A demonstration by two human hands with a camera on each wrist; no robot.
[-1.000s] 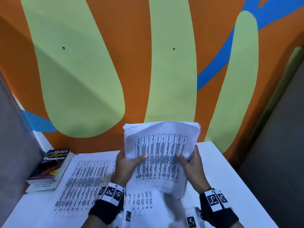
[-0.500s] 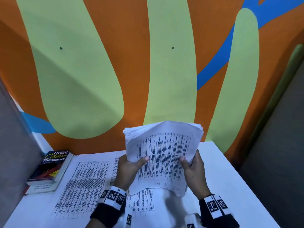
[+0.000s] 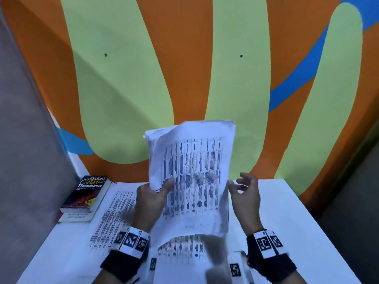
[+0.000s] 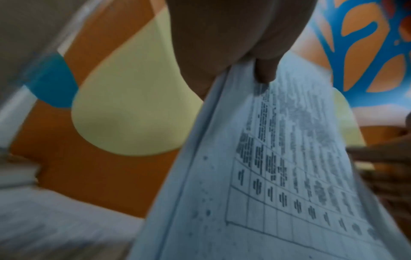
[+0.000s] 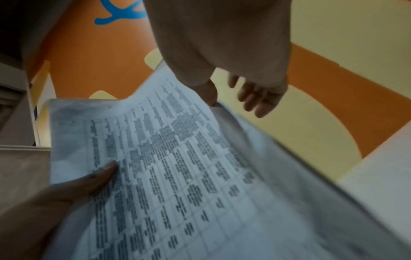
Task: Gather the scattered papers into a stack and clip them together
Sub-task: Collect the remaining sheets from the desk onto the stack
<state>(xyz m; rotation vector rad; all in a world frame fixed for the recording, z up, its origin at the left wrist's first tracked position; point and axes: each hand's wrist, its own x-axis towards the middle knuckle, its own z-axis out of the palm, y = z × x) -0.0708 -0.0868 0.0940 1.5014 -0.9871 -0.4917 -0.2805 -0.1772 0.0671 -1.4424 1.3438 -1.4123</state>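
Against orange-green wall (image 3: 194, 48), white table (image 3: 297, 222) with papers (image 3: 114, 214)

Books (image 3: 86, 198) left (stacked); sheets (image 3: 114, 214) on table (image 3: 287, 232)

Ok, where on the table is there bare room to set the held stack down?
Bare white table lies right of the right hand, out to the right edge. The left is crowded: loose sheet beside the books, another sheet under the stack.
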